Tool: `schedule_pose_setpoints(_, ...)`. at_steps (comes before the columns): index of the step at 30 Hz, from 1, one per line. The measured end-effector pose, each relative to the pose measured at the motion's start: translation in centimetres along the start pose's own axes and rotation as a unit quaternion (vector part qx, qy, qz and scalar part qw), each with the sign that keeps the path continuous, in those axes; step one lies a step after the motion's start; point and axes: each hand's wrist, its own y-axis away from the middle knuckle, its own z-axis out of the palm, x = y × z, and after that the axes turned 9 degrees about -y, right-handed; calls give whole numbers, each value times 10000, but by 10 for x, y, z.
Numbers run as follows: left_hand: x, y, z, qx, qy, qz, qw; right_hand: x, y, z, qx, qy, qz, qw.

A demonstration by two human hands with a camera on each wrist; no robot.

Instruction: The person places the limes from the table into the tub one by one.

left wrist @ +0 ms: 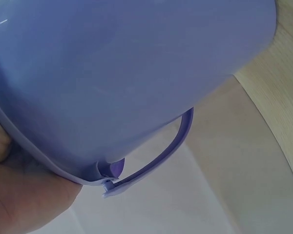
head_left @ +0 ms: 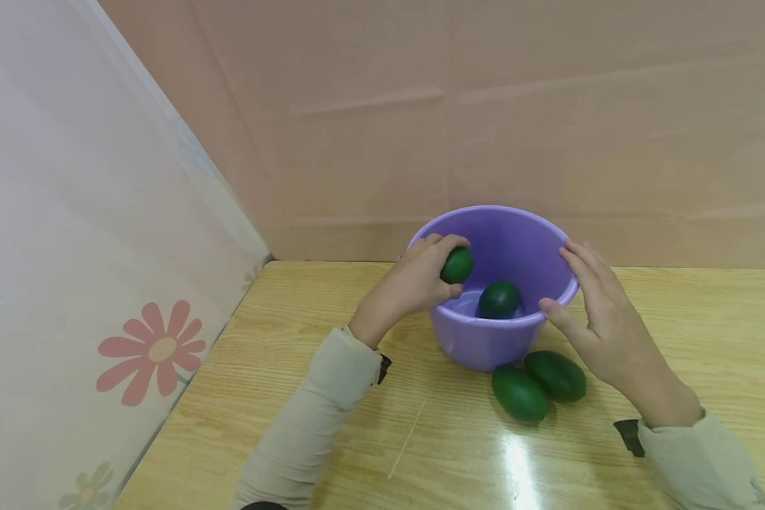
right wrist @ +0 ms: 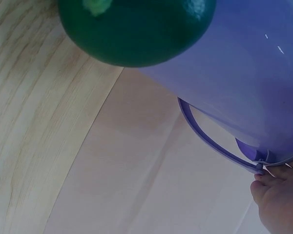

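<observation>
A purple bucket [head_left: 484,340] stands on the table, its mouth tipped toward the head camera. My left hand [head_left: 421,273] grips a dark green avocado [head_left: 457,265] just inside the bucket's left rim. In the left wrist view the heel of this hand [left wrist: 29,195] is right at the rim, the avocado hidden. Another avocado [head_left: 499,299] lies on the bucket's floor. With fairly straight fingers, my right hand [head_left: 605,319] rests on the right side of the rim, thumb spread apart. Two more avocados [head_left: 520,394] [head_left: 555,376] lie side by side in front of the bucket.
The bucket's purple handle [left wrist: 161,158] hangs down behind it. A pinkish-beige covering [head_left: 357,142] rises along the table's back edge, and a pale sheet with printed flowers [head_left: 153,350] borders the left side. The wood-grain table [head_left: 280,326] carries everything.
</observation>
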Motion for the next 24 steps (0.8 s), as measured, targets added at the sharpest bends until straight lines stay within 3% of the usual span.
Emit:
schedule_pose_setpoints(14, 8, 1, -2, -245, -294, -89, 9992, -1, 3, -3, 19, -14, -83, 10000)
schedule_pose_setpoints(24, 11, 1, -2, -50, -123, -7, 9999, -1, 4, -7, 60, 39, -175, 9998)
